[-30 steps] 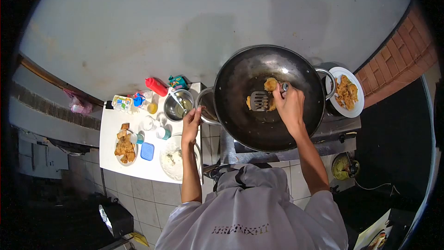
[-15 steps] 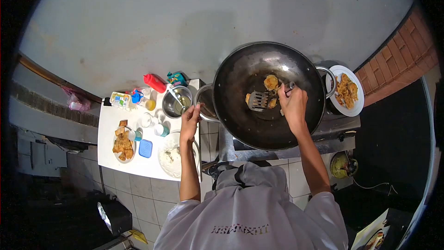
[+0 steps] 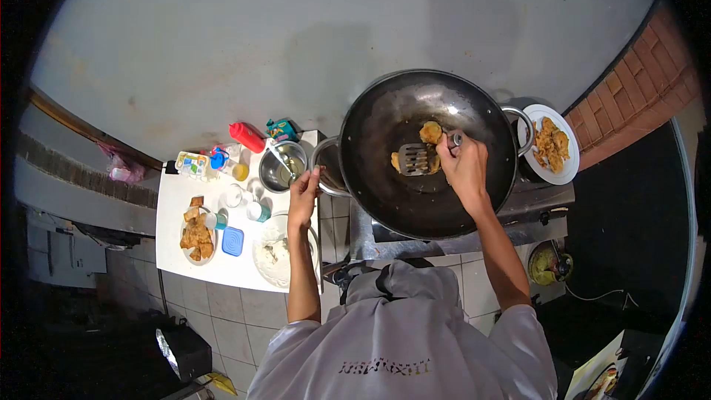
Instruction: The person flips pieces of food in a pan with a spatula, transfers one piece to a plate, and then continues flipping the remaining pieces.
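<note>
In the head view, my right hand point(image 3: 464, 167) is closed around the handle of a metal slotted spatula point(image 3: 413, 159). The spatula's blade lies inside a large dark wok point(image 3: 400, 211), against browned fried pieces. A golden fried piece point(image 3: 430, 132) sits just above the blade, near my fingers. Part of another piece point(image 3: 395, 161) shows at the blade's left edge. My left hand point(image 3: 302, 198) has its fingers curled at the wok's left loop handle point(image 3: 335, 191), seemingly gripping it. The hand partly hides that handle's outer side.
A white plate of fried food point(image 3: 566, 172) stands right of the wok. On the white table point(image 3: 235, 274) at left are a steel bowl point(image 3: 268, 176) with a spoon, a batter-smeared bowl point(image 3: 270, 270), a red squeeze bottle point(image 3: 246, 137), a blue lid point(image 3: 232, 241) and fried pieces point(image 3: 196, 235).
My right hand has shifted slightly left with the spatula, and its fingers now cover more of the fried pieces beside the blade. My left hand has stayed at the wok handle.
</note>
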The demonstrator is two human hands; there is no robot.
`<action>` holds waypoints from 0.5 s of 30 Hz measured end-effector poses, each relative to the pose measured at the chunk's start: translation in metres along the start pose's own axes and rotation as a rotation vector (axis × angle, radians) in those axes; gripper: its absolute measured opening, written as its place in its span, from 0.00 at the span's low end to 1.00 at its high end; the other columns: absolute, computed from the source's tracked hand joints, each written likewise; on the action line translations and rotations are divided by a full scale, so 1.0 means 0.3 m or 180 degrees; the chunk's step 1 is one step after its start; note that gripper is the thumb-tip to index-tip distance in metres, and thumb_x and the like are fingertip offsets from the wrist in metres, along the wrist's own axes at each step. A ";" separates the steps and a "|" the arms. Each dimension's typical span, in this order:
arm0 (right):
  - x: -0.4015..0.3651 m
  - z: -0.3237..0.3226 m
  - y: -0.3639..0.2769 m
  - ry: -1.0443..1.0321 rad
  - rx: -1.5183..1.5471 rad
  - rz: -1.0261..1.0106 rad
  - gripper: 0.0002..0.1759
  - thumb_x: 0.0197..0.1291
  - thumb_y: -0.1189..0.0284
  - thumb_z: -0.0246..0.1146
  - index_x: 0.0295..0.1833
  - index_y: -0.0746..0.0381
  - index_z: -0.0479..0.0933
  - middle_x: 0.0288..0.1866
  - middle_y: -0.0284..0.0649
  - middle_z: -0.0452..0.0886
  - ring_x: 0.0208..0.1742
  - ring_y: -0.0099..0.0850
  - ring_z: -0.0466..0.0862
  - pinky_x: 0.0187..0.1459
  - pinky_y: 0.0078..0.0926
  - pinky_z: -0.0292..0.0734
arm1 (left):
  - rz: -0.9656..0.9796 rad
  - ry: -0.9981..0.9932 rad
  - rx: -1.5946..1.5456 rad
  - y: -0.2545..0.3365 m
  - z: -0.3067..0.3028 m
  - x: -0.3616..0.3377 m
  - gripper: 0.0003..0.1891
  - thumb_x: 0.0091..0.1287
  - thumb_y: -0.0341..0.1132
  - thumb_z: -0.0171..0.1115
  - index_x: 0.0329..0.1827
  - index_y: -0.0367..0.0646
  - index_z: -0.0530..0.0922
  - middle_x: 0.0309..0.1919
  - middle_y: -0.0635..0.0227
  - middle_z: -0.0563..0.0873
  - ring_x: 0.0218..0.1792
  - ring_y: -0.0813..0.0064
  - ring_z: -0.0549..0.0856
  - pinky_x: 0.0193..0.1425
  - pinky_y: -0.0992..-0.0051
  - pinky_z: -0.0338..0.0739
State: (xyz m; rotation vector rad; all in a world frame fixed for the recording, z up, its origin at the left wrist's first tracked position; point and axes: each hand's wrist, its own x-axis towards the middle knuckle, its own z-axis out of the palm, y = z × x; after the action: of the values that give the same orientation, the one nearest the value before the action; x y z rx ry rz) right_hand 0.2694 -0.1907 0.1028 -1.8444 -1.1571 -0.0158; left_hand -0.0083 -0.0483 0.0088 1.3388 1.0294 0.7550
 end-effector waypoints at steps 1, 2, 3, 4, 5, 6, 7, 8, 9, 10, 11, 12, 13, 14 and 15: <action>-0.002 -0.008 0.000 0.0102 -0.0017 -0.0034 0.11 0.55 0.73 0.60 0.25 0.70 0.75 0.18 0.51 0.75 0.21 0.47 0.79 0.24 0.38 0.70 | -0.0002 0.0005 0.0001 0.001 0.002 0.001 0.18 0.69 0.47 0.53 0.50 0.43 0.80 0.35 0.79 0.80 0.35 0.87 0.73 0.39 0.81 0.69; -0.001 -0.017 0.001 0.0199 -0.0037 -0.0070 0.10 0.55 0.73 0.60 0.26 0.69 0.75 0.17 0.49 0.75 0.20 0.45 0.79 0.23 0.36 0.69 | 0.0005 0.0002 -0.0004 -0.001 0.001 0.004 0.18 0.69 0.47 0.53 0.50 0.43 0.80 0.35 0.79 0.80 0.35 0.87 0.73 0.39 0.81 0.69; 0.002 -0.028 -0.002 0.0200 -0.0042 -0.0075 0.10 0.55 0.73 0.60 0.26 0.69 0.75 0.17 0.49 0.75 0.20 0.45 0.79 0.23 0.36 0.69 | -0.0008 -0.0022 -0.0066 -0.006 0.000 0.006 0.18 0.69 0.47 0.53 0.50 0.43 0.80 0.35 0.80 0.79 0.35 0.87 0.73 0.40 0.81 0.69; 0.005 -0.041 -0.007 0.0238 -0.0038 -0.0054 0.10 0.54 0.74 0.60 0.25 0.69 0.74 0.16 0.48 0.74 0.19 0.44 0.78 0.23 0.36 0.69 | -0.0026 -0.0044 -0.0128 -0.010 -0.002 0.006 0.18 0.69 0.47 0.53 0.51 0.43 0.80 0.35 0.80 0.79 0.35 0.87 0.73 0.40 0.81 0.69; 0.005 -0.049 -0.008 0.0277 -0.0033 -0.0028 0.10 0.54 0.74 0.60 0.24 0.68 0.74 0.16 0.47 0.74 0.18 0.43 0.78 0.23 0.35 0.68 | -0.0029 -0.0047 -0.0129 -0.014 -0.002 0.006 0.18 0.69 0.47 0.53 0.51 0.43 0.80 0.35 0.80 0.79 0.35 0.87 0.73 0.40 0.81 0.69; 0.002 -0.049 -0.002 0.0278 -0.0038 -0.0021 0.10 0.54 0.74 0.60 0.24 0.68 0.74 0.16 0.47 0.74 0.18 0.43 0.78 0.23 0.35 0.68 | -0.0016 -0.0026 -0.0116 -0.014 -0.002 0.005 0.18 0.69 0.47 0.53 0.51 0.43 0.80 0.34 0.80 0.79 0.35 0.87 0.73 0.40 0.82 0.69; 0.002 -0.047 0.008 0.0273 -0.0045 -0.0070 0.10 0.54 0.74 0.60 0.24 0.68 0.73 0.16 0.47 0.74 0.19 0.43 0.78 0.23 0.35 0.68 | 0.0001 -0.0007 -0.0102 -0.014 0.000 0.006 0.18 0.69 0.47 0.53 0.51 0.43 0.79 0.34 0.80 0.79 0.35 0.87 0.73 0.40 0.82 0.69; 0.003 -0.043 0.017 0.0271 -0.0053 -0.0121 0.10 0.54 0.73 0.60 0.24 0.68 0.73 0.16 0.47 0.74 0.19 0.43 0.78 0.23 0.35 0.68 | 0.0004 -0.0017 -0.0103 -0.013 0.001 0.009 0.18 0.69 0.47 0.53 0.51 0.43 0.79 0.34 0.80 0.79 0.35 0.87 0.73 0.40 0.82 0.69; 0.001 -0.039 0.023 0.0276 -0.0057 -0.0114 0.10 0.54 0.73 0.60 0.24 0.68 0.73 0.16 0.47 0.74 0.19 0.43 0.78 0.23 0.35 0.68 | -0.0010 -0.0032 -0.0139 -0.011 0.000 0.009 0.18 0.69 0.46 0.53 0.51 0.43 0.79 0.34 0.80 0.79 0.35 0.87 0.73 0.40 0.82 0.68; 0.000 -0.033 0.029 0.0199 -0.0102 -0.0039 0.10 0.54 0.73 0.60 0.25 0.68 0.74 0.16 0.48 0.74 0.19 0.44 0.78 0.23 0.36 0.69 | -0.0025 -0.0043 -0.0176 -0.010 0.000 0.008 0.18 0.69 0.46 0.53 0.51 0.43 0.80 0.35 0.80 0.79 0.35 0.88 0.73 0.40 0.82 0.68; 0.000 -0.028 0.032 0.0120 -0.0144 0.0035 0.10 0.55 0.72 0.60 0.25 0.68 0.74 0.17 0.49 0.75 0.20 0.45 0.78 0.23 0.36 0.69 | -0.0028 -0.0045 -0.0174 -0.008 0.002 0.007 0.18 0.69 0.46 0.53 0.51 0.43 0.80 0.35 0.80 0.79 0.35 0.88 0.73 0.40 0.82 0.68; 0.001 -0.023 0.033 0.0119 -0.0143 0.0038 0.10 0.55 0.72 0.60 0.25 0.68 0.74 0.17 0.49 0.75 0.20 0.45 0.78 0.23 0.36 0.69 | -0.0020 -0.0026 -0.0149 -0.002 0.005 0.005 0.18 0.69 0.46 0.53 0.51 0.43 0.80 0.34 0.80 0.79 0.34 0.88 0.72 0.39 0.82 0.67; 0.002 -0.017 0.033 0.0079 -0.0210 0.0030 0.11 0.55 0.72 0.60 0.26 0.68 0.75 0.17 0.50 0.75 0.21 0.46 0.78 0.24 0.38 0.69 | -0.0014 -0.0005 -0.0125 0.001 0.006 0.003 0.18 0.69 0.47 0.53 0.50 0.43 0.80 0.33 0.81 0.78 0.34 0.88 0.72 0.39 0.83 0.67; 0.003 -0.012 0.032 0.0038 -0.0277 0.0022 0.11 0.56 0.71 0.60 0.27 0.69 0.75 0.18 0.51 0.75 0.22 0.47 0.79 0.24 0.39 0.70 | -0.0019 -0.0003 -0.0122 -0.001 0.004 0.004 0.18 0.69 0.47 0.53 0.50 0.43 0.80 0.33 0.81 0.78 0.34 0.88 0.72 0.39 0.83 0.67; 0.005 -0.009 0.031 0.0033 -0.0275 0.0027 0.11 0.56 0.71 0.60 0.27 0.69 0.75 0.18 0.51 0.75 0.22 0.47 0.79 0.24 0.39 0.70 | -0.0045 0.0008 -0.0091 -0.002 0.002 0.004 0.18 0.69 0.47 0.54 0.49 0.43 0.80 0.32 0.82 0.78 0.33 0.88 0.72 0.38 0.83 0.67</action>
State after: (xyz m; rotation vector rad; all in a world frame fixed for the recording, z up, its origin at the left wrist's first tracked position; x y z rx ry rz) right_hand 0.2781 -0.1927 0.0986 -1.9227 -1.1573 -0.0713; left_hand -0.0073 -0.0476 0.0081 1.3051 1.0254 0.7582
